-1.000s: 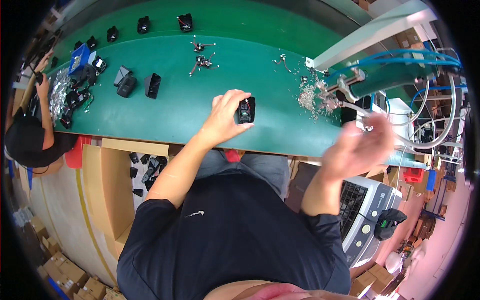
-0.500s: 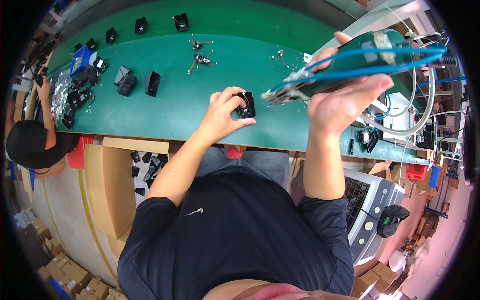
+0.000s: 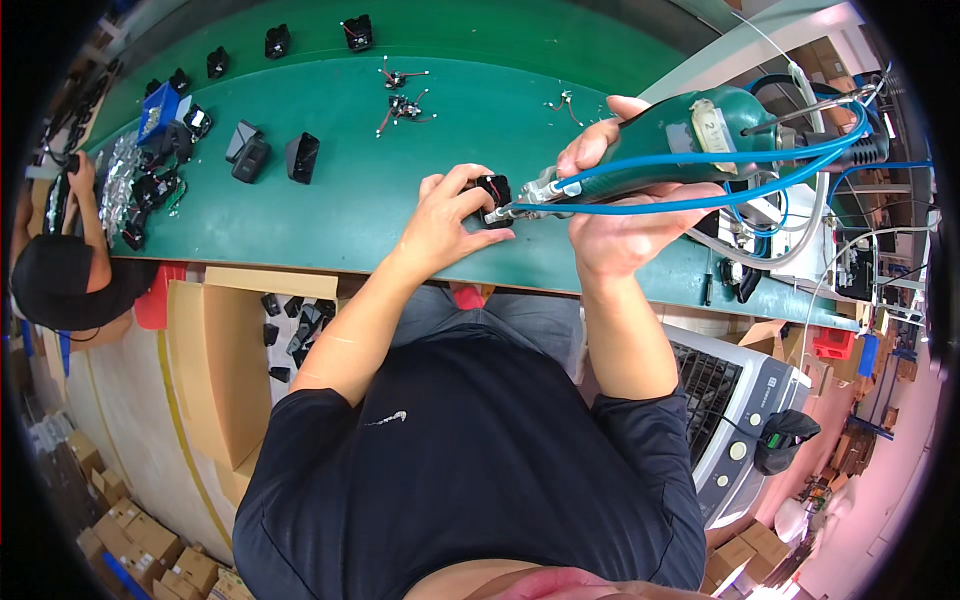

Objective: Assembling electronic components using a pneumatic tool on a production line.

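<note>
My left hand (image 3: 438,222) is closed round a small black plastic housing (image 3: 498,187) on the green bench, fingers at its far left and thumb along its near side. A red wire shows inside the housing. In my right hand (image 3: 625,240) lies a green power screwdriver (image 3: 655,138) with blue hoses, held almost level. My fingers grip it from both sides. Its metal nose (image 3: 530,196) points left and reaches the housing; whether the tip touches a screw is too small to tell.
Small wired parts (image 3: 404,107) lie beyond my hands. Black covers (image 3: 303,158), a blue bin (image 3: 158,112) and several black housings (image 3: 277,40) sit farther left and back. Hoses and cables run off to the right. An open carton (image 3: 225,370) stands below the bench, near a co-worker (image 3: 70,285).
My right hand has brought the screwdriver left and lower, so its nose now meets the housing. My left hand keeps its hold almost unmoved.
</note>
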`<move>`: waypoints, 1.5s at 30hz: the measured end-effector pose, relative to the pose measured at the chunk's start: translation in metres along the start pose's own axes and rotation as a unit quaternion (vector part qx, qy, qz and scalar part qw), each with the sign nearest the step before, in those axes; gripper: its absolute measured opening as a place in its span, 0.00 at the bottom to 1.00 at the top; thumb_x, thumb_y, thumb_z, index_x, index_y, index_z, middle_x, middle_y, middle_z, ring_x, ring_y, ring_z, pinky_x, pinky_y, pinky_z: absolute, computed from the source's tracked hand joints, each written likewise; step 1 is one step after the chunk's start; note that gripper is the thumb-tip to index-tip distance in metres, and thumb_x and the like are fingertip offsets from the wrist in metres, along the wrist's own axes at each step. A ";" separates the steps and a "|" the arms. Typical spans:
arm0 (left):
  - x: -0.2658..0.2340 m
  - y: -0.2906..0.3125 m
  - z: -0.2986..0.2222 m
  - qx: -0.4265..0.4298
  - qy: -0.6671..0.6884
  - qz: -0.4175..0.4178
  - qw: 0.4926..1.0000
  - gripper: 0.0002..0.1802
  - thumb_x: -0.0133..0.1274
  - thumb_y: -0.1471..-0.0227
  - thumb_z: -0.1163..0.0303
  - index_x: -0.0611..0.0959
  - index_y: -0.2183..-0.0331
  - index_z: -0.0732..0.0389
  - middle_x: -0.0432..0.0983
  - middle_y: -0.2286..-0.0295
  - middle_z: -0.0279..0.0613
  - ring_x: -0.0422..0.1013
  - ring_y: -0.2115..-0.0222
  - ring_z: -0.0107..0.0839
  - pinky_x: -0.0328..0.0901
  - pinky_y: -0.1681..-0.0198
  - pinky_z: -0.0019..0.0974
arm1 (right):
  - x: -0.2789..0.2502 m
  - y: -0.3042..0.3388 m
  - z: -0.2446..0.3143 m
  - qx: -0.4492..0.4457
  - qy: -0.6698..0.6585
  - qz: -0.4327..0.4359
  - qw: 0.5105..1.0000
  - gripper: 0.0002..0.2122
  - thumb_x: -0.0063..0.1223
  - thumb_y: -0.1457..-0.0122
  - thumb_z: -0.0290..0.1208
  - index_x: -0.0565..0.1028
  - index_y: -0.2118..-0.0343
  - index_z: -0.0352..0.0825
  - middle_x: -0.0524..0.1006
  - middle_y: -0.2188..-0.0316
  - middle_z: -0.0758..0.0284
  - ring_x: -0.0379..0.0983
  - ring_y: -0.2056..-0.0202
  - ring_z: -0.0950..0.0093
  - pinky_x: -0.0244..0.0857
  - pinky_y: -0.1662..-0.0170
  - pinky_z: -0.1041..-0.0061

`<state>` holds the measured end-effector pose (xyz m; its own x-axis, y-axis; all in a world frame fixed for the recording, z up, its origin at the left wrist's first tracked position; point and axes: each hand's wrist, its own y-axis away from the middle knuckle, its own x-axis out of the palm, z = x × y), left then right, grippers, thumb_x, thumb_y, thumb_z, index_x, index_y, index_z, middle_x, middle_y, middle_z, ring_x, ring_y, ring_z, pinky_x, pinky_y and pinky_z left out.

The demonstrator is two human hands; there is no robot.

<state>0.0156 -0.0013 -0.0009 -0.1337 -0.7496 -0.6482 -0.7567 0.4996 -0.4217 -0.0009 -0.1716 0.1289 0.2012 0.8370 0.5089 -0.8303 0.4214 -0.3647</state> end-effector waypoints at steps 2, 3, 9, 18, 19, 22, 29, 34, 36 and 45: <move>-0.001 0.000 0.000 0.001 0.000 0.000 1.000 0.26 0.76 0.65 0.56 0.86 0.63 0.58 0.74 0.49 0.38 0.72 0.54 0.37 0.60 0.48 0.42 | -0.001 0.000 0.000 0.000 0.002 0.011 1.000 0.52 0.22 0.43 0.81 0.70 0.47 0.26 0.75 0.77 0.61 0.72 0.77 0.70 0.68 0.71 0.74; 0.000 -0.001 -0.001 0.002 0.003 -0.008 1.000 0.24 0.76 0.64 0.55 0.84 0.67 0.57 0.74 0.50 0.38 0.72 0.54 0.36 0.60 0.49 0.42 | -0.002 0.000 0.000 0.000 0.005 0.022 1.000 0.51 0.22 0.42 0.81 0.70 0.48 0.26 0.75 0.77 0.61 0.72 0.77 0.70 0.68 0.71 0.74; 0.000 -0.002 -0.001 -0.002 0.009 -0.010 1.000 0.23 0.76 0.64 0.54 0.83 0.70 0.56 0.74 0.52 0.38 0.72 0.54 0.35 0.60 0.49 0.41 | -0.006 0.001 0.001 0.030 0.050 0.069 0.996 0.54 0.31 0.47 0.83 0.66 0.49 0.22 0.73 0.59 0.58 0.74 0.73 0.73 0.71 0.75 0.74; 0.001 0.000 0.002 -0.012 0.020 -0.016 1.000 0.24 0.76 0.64 0.54 0.82 0.69 0.56 0.74 0.51 0.40 0.71 0.51 0.38 0.61 0.47 0.43 | 0.009 -0.012 0.012 0.020 0.051 0.050 0.997 0.53 0.25 0.46 0.84 0.71 0.51 0.25 0.75 0.76 0.61 0.72 0.77 0.70 0.68 0.73 0.74; 0.001 0.001 0.002 -0.015 0.028 -0.022 0.999 0.25 0.76 0.64 0.55 0.81 0.67 0.56 0.74 0.51 0.40 0.71 0.51 0.39 0.60 0.47 0.43 | 0.006 -0.018 0.023 0.036 0.054 0.096 0.993 0.55 0.25 0.47 0.85 0.71 0.49 0.24 0.75 0.77 0.62 0.72 0.78 0.71 0.67 0.74 0.75; 0.002 0.000 0.002 -0.014 0.041 -0.035 0.998 0.30 0.77 0.66 0.56 0.79 0.63 0.56 0.75 0.52 0.40 0.71 0.51 0.39 0.60 0.46 0.43 | 0.011 -0.036 0.039 -0.035 -0.108 0.152 0.982 0.58 0.24 0.49 0.86 0.69 0.46 0.23 0.74 0.76 0.63 0.72 0.77 0.71 0.67 0.73 0.74; 0.000 0.000 -0.003 -0.049 0.059 -0.021 0.997 0.37 0.79 0.69 0.57 0.74 0.60 0.56 0.76 0.52 0.39 0.73 0.54 0.38 0.58 0.46 0.42 | 0.020 -0.014 0.010 0.015 0.066 0.067 0.995 0.56 0.24 0.50 0.86 0.69 0.51 0.25 0.75 0.78 0.63 0.72 0.79 0.73 0.67 0.76 0.78; 0.002 0.000 -0.004 -0.040 0.053 -0.030 0.997 0.39 0.79 0.70 0.57 0.72 0.58 0.56 0.76 0.53 0.37 0.74 0.56 0.37 0.58 0.49 0.42 | 0.016 -0.005 -0.007 0.018 0.046 0.064 0.997 0.55 0.29 0.48 0.85 0.69 0.51 0.23 0.75 0.78 0.64 0.73 0.77 0.77 0.66 0.76 0.80; 0.001 0.000 -0.005 -0.039 0.053 -0.029 0.997 0.39 0.79 0.70 0.57 0.72 0.59 0.56 0.76 0.53 0.37 0.74 0.56 0.37 0.58 0.49 0.41 | 0.018 -0.004 -0.009 0.012 0.045 0.028 0.999 0.55 0.32 0.50 0.85 0.69 0.51 0.22 0.75 0.77 0.64 0.73 0.76 0.77 0.66 0.75 0.80; 0.000 0.000 -0.004 -0.047 0.056 -0.026 0.997 0.41 0.80 0.71 0.57 0.72 0.57 0.56 0.78 0.53 0.37 0.75 0.57 0.36 0.58 0.49 0.41 | 0.009 0.000 -0.015 0.044 0.020 0.068 0.997 0.55 0.36 0.51 0.85 0.69 0.51 0.22 0.74 0.76 0.64 0.72 0.76 0.77 0.66 0.74 0.80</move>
<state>0.0126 -0.0028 0.0021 -0.1596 -0.8196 -0.5503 -0.8198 0.4206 -0.3887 0.0088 -0.1583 0.1215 0.1026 0.8982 0.4274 -0.8931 0.2723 -0.3580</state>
